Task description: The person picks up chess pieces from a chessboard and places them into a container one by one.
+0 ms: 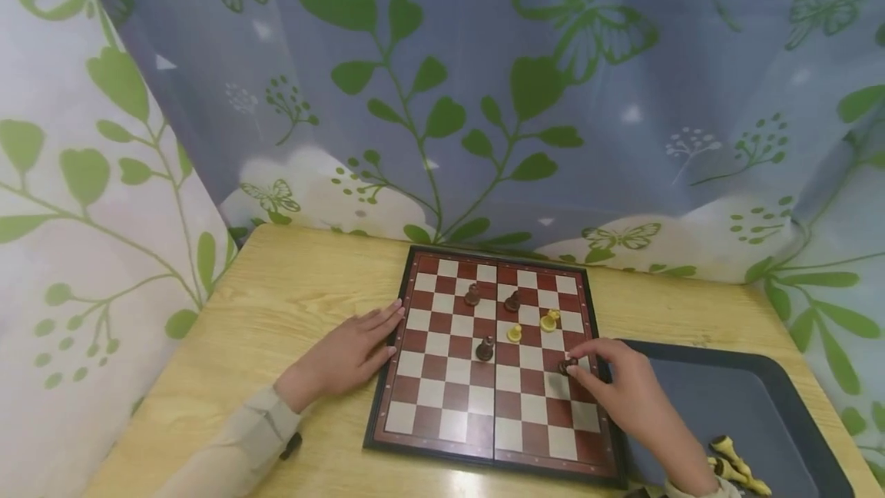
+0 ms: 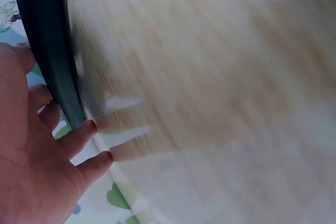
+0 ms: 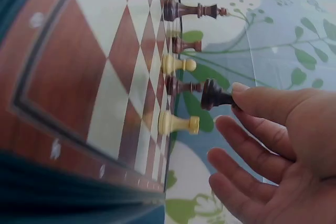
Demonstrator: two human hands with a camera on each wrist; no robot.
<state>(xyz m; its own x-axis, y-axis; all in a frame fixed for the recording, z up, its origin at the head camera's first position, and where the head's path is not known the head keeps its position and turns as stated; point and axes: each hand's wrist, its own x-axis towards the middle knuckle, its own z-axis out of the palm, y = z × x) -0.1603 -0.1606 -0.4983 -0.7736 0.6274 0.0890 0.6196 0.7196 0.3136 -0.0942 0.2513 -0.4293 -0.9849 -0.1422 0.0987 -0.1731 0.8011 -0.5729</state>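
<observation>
Five chessmen (image 1: 515, 333) stand on the chessboard (image 1: 452, 423), right hand (image 1: 625, 384) pinching one dark piece (image 3: 212, 94) at three o'clock, left hand (image 1: 348, 353) spread at nine.

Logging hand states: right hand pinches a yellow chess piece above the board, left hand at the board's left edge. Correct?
No: the chess piece in the right hand is dark, not yellow; the right wrist view shows it. The left hand is at the board's left edge, as stated.
</observation>
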